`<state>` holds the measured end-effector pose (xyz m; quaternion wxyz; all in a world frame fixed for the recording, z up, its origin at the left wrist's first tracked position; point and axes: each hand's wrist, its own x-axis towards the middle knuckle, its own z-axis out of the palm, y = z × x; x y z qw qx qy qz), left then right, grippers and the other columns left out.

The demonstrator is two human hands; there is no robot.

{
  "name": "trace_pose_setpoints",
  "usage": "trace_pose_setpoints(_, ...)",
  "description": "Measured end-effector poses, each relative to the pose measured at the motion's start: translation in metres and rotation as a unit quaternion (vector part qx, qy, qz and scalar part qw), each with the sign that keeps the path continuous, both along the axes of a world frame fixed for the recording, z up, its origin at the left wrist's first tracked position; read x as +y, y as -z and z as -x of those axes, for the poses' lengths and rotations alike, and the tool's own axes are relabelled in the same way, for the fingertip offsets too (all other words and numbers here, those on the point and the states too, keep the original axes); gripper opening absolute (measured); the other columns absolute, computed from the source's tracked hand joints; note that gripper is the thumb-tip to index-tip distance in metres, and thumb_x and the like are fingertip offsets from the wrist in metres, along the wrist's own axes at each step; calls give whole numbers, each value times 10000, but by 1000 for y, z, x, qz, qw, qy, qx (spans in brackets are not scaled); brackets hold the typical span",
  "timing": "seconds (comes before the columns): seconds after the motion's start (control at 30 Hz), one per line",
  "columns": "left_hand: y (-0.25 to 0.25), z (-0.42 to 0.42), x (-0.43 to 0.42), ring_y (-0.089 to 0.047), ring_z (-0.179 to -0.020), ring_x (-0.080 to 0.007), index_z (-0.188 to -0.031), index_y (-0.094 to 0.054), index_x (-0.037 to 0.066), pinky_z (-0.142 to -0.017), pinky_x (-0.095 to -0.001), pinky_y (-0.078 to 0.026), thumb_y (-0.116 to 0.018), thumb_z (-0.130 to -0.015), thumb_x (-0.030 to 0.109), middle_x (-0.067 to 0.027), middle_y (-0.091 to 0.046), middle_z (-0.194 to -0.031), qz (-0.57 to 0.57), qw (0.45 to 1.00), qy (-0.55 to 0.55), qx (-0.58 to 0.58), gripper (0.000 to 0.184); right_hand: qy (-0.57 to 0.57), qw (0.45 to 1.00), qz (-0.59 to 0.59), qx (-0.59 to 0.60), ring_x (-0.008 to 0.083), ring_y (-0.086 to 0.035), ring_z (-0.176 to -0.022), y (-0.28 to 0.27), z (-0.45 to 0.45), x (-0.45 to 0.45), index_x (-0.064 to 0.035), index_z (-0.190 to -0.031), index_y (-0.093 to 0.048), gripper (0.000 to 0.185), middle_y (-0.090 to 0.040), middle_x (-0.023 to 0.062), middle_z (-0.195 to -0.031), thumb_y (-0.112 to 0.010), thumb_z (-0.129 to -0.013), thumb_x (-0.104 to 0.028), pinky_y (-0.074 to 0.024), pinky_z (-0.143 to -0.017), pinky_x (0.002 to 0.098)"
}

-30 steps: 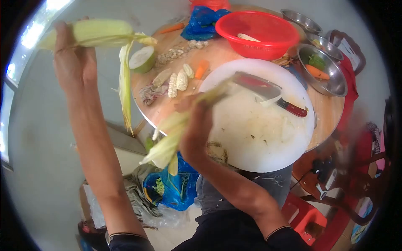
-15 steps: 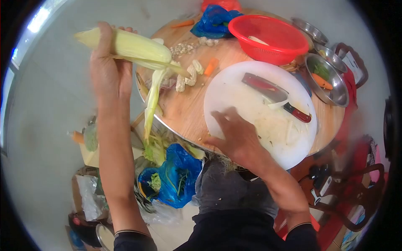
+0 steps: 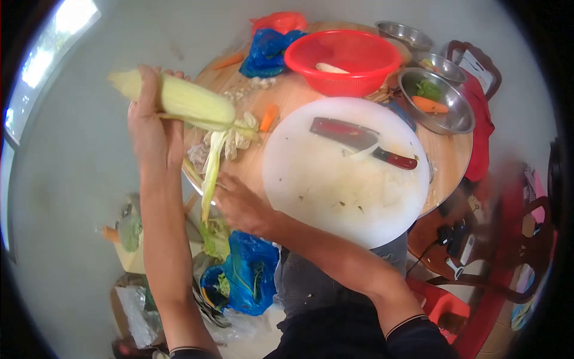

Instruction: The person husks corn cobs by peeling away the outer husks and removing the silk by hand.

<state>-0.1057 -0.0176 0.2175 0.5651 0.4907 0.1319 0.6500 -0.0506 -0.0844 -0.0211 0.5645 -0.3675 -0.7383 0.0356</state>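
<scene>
My left hand (image 3: 154, 119) is wrapped around an ear of corn (image 3: 194, 105) in pale green husk, raised at the left above the table's edge. A long strip of husk (image 3: 212, 164) hangs down from the ear's lower end. My right hand (image 3: 242, 206) is beside that strip at the table's near left edge. Its fingertips come up to the strip, but blur hides whether they grip it. On the white round cutting board (image 3: 287, 179) lies a cleaver (image 3: 344, 133) with a dark red handle, and dark scraps are scattered over the board.
A red basket (image 3: 353, 81) stands behind the board. Steel bowls (image 3: 457, 116) are at the right, one holding a carrot (image 3: 429, 105). Carrot pieces (image 3: 269, 117) and pale knobbly roots lie left of the board. Below the table edge hangs a blue plastic bag (image 3: 254, 269) with green scraps.
My right hand has moved left from over the cutting board to the hanging husk strip. The left hand still holds the corn, and the view has shifted slightly.
</scene>
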Motion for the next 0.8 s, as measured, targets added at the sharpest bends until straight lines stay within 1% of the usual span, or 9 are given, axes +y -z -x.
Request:
trace_pose_setpoints(0.07, -5, -4, -10, -639, -970, -241, -1162, -545, -26, -897, -398, -548, -651, -1008, 293, -128, -624, -1016, -14, 999, -17, 37, 370, -9, 984, 174, -35, 480, -417, -1360, -22, 6, -8, 48, -1407, -463, 556, -394, 324, -1483, -601, -875, -35, -350, -1144, 526)
trace_pose_setpoints(0.1, -6, -5, -14, -638, -985, -247, -1205, -531, -36, -925, -393, -541, -610, -1029, 329, -133, -631, -1052, -20, 997, -41, 69, 413, 20, 948, 285, -143, 523, -359, -1394, -40, -1, -22, 47, -1449, -404, 604, -282, 343, -1558, -617, -892, -49, -320, -1155, 536)
trace_pose_setpoints(0.17, 4, -4, -12, -641, -972, -241, -1231, -519, -43, -900, -384, -547, -621, -1021, 337, -133, -637, -1053, -55, 992, -21, 115, 446, 38, 963, 209, -169, 458, -488, -1323, -35, -25, -46, 37, -1392, -470, 529, -440, 313, -1470, -614, -893, -66, -413, -1084, 518)
trace_pose_setpoints(0.23, 21, -9, -14, -648, -946, -224, -1269, -515, -47, -857, -365, -555, -640, -1003, 316, -127, -651, -1042, -68, 977, -18, 200, 467, 1, 906, 365, -216, 397, -669, -1088, -87, -70, -84, -3, -1269, -582, 385, -653, 252, -1227, -607, -895, -91, -529, -928, 487)
trace_pose_setpoints(0.3, 35, -25, -28, -660, -922, -202, -1273, -543, -27, -834, -344, -555, -658, -969, 259, -115, -671, -1030, -49, 955, -44, 289, 433, 66, 909, 326, -252, 365, -728, -822, -109, -115, -112, -34, -1135, -654, 256, -728, 197, -962, -587, -898, -105, -579, -768, 456)
trace_pose_setpoints(0.37, 45, -46, -42, -677, -867, -177, -1193, -598, -7, -782, -331, -561, -728, -904, 201, -103, -700, -991, -56, 923, -62, 376, 379, 140, 922, 337, -129, 351, -720, -809, -130, -150, -127, -68, -1023, -651, 177, -728, 147, -814, -544, -898, -134, -558, -712, 489)
trace_pose_setpoints(0.47, 62, -83, -57, -685, -851, -163, -1130, -622, -10, -752, -331, -566, -790, -860, 151, -97, -716, -969, -90, 913, -7, 397, 356, 121, 943, 203, 234, 252, -736, -797, -153, -172, -122, -9, -1196, -638, 295, -730, 156, -938, -683, -920, -106, -577, -720, 363)
trace_pose_setpoints(0.6, 100, -132, -80, -679, -942, -166, -1164, -597, -20, -790, -346, -556, -797, -851, 96, -101, -717, -1017, -161, 943, 44, 287, 389, 163, 957, 85, 223, 216, -718, -795, -159, -191, -109, 11, -1204, -651, 392, -713, 135, -965, -796, -857, -100, -575, -729, 313)
trace_pose_setpoints(0.8, 109, -156, -103, -691, -997, -253, -1201, -582, 5, -856, -375, -545, -852, -773, 66, -166, -696, -1074, -203, 907, -47, 367, 509, 225, 943, 69, 237, 169, -672, -738, -156, -202, -111, 34, -984, -732, 193, -680, 102, -886, -799, -848, -87, -548, -712, 277)
